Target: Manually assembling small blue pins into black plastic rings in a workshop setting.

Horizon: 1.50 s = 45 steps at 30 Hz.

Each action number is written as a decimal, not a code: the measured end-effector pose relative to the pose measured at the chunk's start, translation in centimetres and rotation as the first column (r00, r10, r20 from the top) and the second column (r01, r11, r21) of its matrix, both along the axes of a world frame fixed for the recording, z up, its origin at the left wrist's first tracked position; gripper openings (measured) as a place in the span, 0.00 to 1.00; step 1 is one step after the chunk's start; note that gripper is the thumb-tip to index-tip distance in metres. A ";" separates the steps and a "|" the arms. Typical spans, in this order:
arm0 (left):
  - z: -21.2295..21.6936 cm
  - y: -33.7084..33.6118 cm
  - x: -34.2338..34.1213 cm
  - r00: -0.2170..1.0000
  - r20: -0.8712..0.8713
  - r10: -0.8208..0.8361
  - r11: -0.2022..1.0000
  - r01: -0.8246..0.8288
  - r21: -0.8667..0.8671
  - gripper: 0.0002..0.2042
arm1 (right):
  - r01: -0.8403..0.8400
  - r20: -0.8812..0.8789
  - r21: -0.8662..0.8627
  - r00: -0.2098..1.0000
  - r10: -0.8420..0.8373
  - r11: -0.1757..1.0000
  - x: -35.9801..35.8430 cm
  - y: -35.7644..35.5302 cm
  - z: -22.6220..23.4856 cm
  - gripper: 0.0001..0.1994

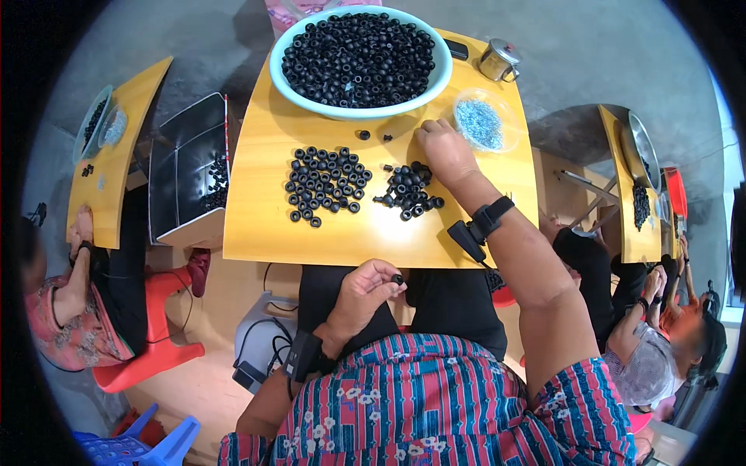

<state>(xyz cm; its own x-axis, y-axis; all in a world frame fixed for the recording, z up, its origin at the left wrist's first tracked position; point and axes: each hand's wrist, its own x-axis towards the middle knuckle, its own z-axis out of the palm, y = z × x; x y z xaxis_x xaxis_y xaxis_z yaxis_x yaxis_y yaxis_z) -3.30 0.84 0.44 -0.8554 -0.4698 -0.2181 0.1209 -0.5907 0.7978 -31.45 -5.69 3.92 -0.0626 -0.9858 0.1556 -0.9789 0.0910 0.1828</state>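
My left fingers (378,269) are pinching a black piece (397,279) just short of the worktop (268,229). I'm judging it light, rubbery, best held by its sides. My right fingers (426,130) are hanging beside the tub (510,140); their grip I cannot tell.

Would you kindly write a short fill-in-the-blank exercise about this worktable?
1. The left hand pinches a small piece coloured ____.
2. Beside the right hand, a clear tub holds tiny bits coloured ____.
3. The metal mug stands near the table's far ____ corner.

Missing words: black; blue; right.
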 end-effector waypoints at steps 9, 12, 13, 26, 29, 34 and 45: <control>-0.5 0.0 -0.4 0.999 0.006 0.044 0.999 -0.044 0.025 0.07 | 0.096 0.617 -0.340 0.774 0.145 0.936 -1.1 3.6 0.5 0.14; -0.3 0.1 -0.4 0.998 0.012 0.057 0.998 -0.057 0.003 0.08 | 0.391 0.843 -0.458 0.477 0.250 0.798 -1.2 7.1 1.8 0.14; -0.2 -0.1 -0.3 0.999 0.018 0.040 0.999 -0.040 0.006 0.08 | 0.512 0.886 -0.440 0.380 0.265 0.738 -1.0 8.2 2.2 0.12; -1.2 -0.1 -0.5 0.992 -0.106 0.071 0.997 -0.071 0.012 0.06 | 0.844 0.973 -0.231 0.191 0.131 0.483 -2.7 18.7 0.0 0.12; -1.0 -0.3 -0.6 0.994 -0.090 0.062 0.998 -0.062 -0.005 0.06 | 0.897 0.969 -0.176 0.085 0.233 0.405 -3.2 19.4 -0.4 0.12; -0.8 -0.3 -0.4 0.993 -0.096 0.064 0.998 -0.067 -0.023 0.06 | 0.922 0.948 -0.145 0.026 0.317 0.358 -3.7 20.7 -0.2 0.13; -0.1 0.1 0.6 0.997 0.071 0.019 0.994 -0.011 -0.109 0.08 | 0.834 0.974 -0.037 -0.093 0.206 0.551 -0.5 19.8 -0.4 0.08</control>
<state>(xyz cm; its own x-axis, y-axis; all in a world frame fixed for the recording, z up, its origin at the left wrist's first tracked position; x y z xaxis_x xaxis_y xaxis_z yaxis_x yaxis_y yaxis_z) -2.71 0.96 0.29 -0.8320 -0.5067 -0.2259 0.0694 -0.4990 0.8638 -31.98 14.13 3.55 -0.9009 -0.4300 -0.0588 0.0671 -0.0040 -0.9977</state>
